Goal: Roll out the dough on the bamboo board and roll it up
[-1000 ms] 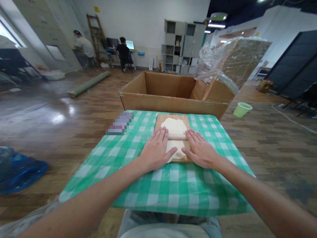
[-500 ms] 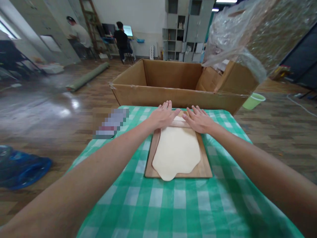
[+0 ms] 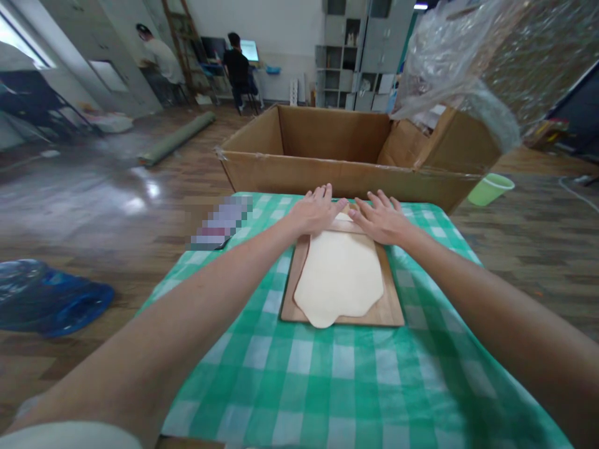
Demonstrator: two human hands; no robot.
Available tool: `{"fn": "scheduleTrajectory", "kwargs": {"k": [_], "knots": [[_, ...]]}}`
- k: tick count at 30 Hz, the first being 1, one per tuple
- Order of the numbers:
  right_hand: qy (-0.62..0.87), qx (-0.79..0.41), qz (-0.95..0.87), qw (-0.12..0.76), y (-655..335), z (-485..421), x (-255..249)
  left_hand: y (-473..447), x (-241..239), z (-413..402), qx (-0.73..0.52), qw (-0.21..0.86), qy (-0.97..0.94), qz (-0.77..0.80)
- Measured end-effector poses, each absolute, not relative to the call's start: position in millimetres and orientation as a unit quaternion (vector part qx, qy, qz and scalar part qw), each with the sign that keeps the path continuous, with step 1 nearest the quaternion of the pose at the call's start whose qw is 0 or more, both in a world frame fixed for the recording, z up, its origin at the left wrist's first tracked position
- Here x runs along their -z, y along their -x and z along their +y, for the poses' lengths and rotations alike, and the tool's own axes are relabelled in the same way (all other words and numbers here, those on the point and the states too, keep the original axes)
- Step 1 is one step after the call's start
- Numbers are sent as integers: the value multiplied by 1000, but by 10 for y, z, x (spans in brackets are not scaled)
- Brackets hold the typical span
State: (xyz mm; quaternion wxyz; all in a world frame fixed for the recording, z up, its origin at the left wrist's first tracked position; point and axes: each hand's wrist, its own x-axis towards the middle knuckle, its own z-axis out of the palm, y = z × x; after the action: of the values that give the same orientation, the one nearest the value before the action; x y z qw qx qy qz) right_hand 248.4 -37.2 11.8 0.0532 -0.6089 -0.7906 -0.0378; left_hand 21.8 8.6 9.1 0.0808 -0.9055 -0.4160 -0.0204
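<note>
A rolling pin (image 3: 347, 226) lies crosswise over the far part of a flat sheet of dough (image 3: 339, 274). My left hand (image 3: 315, 211) rests on the pin's left end, fingers stretched out. On the right end lies my right hand (image 3: 380, 218), its fingers spread and pointing away from me. Both palms hide the ends of the pin. Under the dough is a wooden board (image 3: 393, 305); one lobe of dough hangs past its near edge. Some dough shows beyond the pin, between my hands.
A green-and-white checked cloth (image 3: 299, 386) covers the table. Behind it stands a large open cardboard box (image 3: 346, 174), with plastic wrap (image 3: 449, 68) at the right. A blurred-out flat item (image 3: 219, 224) lies at the left edge. Two people (image 3: 238, 68) sit far back.
The camera view has shifted slightly, so the scene sits a little higher and further right. My hands stay flat on the rolling pin at the dough's far end, with little visible movement.
</note>
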Motion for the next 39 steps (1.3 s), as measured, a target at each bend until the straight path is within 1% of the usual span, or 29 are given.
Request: {"fn": "scheduleTrajectory", "kwargs": {"k": [6, 12, 20, 26, 31, 35, 39], "knots": [[581, 68, -806, 89, -2443, -773, -59, -172, -64, -430, 89, 64, 874, -474], [543, 67, -830, 110, -2404, -1262, -41, -63, -34, -1015, 142, 82, 885, -436], [520, 69, -844, 112, -2395, -1927, 15, 40, 22, -1697, 166, 97, 885, -424], [504, 52, -854, 118, -2403, -2315, 24, 173, 16, -2037, 157, 81, 896, -407], [516, 11, -850, 109, -2407, -2028, -81, 162, -34, -1739, 151, 61, 899, -406], [537, -14, -839, 82, -2407, -1417, -177, 55, -9, -1147, 142, 62, 897, -413], [543, -24, -837, 63, -2434, -815, -153, -61, 2, -529, 105, 24, 892, -438]]}}
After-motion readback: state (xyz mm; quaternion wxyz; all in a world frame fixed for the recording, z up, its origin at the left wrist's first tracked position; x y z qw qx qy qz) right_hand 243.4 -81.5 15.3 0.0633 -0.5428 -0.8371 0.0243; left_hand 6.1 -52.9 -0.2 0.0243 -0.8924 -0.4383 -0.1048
